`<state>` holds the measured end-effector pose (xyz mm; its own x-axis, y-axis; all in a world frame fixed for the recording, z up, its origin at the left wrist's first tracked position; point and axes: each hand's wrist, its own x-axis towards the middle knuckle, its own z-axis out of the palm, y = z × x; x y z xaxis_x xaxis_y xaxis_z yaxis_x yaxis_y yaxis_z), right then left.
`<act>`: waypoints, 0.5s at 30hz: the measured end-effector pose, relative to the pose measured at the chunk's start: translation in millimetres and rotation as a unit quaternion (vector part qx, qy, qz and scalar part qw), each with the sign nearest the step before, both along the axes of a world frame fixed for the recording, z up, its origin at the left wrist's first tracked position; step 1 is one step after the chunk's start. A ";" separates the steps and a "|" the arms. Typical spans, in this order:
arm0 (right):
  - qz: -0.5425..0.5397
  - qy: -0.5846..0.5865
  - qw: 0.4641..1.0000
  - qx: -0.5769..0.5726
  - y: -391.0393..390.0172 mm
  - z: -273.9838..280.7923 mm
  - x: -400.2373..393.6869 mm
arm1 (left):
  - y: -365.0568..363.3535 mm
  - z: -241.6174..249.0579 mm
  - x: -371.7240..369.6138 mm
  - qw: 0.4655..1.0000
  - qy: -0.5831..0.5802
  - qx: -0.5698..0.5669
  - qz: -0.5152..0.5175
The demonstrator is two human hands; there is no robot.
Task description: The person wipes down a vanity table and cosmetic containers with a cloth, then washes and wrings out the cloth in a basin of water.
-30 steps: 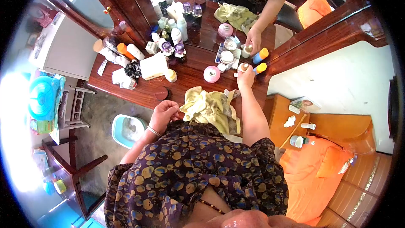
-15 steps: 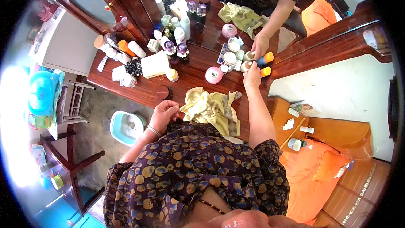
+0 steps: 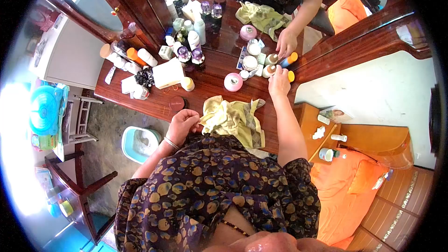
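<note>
My right hand (image 3: 279, 83) is above the back right of the dressing table. Its fingers point down beside a small bottle with a brown cap (image 3: 269, 70) and a yellow-capped bottle (image 3: 291, 76). In the mirror, the reflected hand (image 3: 286, 44) hangs over the bottles, its fingers apart and holding nothing visible. My left hand (image 3: 183, 124) is curled at the table's front edge, close to a crumpled yellow cloth (image 3: 226, 114). In the mirror, a gap shows between that hand and the cloth. White jars (image 3: 250, 62) and a round pink container (image 3: 233, 82) stand left of my right hand.
A tissue box (image 3: 169, 73), a yellow-lidded jar (image 3: 187, 84), a dark round lid (image 3: 178, 103) and several bottles occupy the table's left part. The mirror rises behind. A blue-rimmed bin (image 3: 141, 143) stands on the floor at left. An orange-covered bed (image 3: 340, 191) is at right.
My right hand has lifted off the small brown-capped bottle, as the mirror shows. The bottle stays standing among the jars. My left hand keeps its curled pose, and the view has shifted slightly.
</note>
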<state>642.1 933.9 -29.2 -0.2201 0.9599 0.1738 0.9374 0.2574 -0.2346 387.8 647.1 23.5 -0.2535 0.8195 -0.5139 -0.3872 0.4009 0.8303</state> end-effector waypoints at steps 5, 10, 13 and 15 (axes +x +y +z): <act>0.080 0.077 0.993 0.028 -30.1 -14.2 -23.5 | -2.5 0.0 -0.4 1.000 0.002 0.001 0.003; 0.164 0.072 0.973 -0.143 -74.7 -29.0 -64.7 | -5.7 -1.7 -0.5 1.000 -0.002 0.002 0.001; 0.117 0.061 0.978 -0.161 -78.1 -46.2 -85.0 | -7.6 -3.4 -0.4 1.000 0.007 0.010 -0.007; 0.083 0.067 0.981 -0.161 -79.9 -48.9 -95.8 | -9.0 0.8 0.0 1.000 0.017 0.000 -0.014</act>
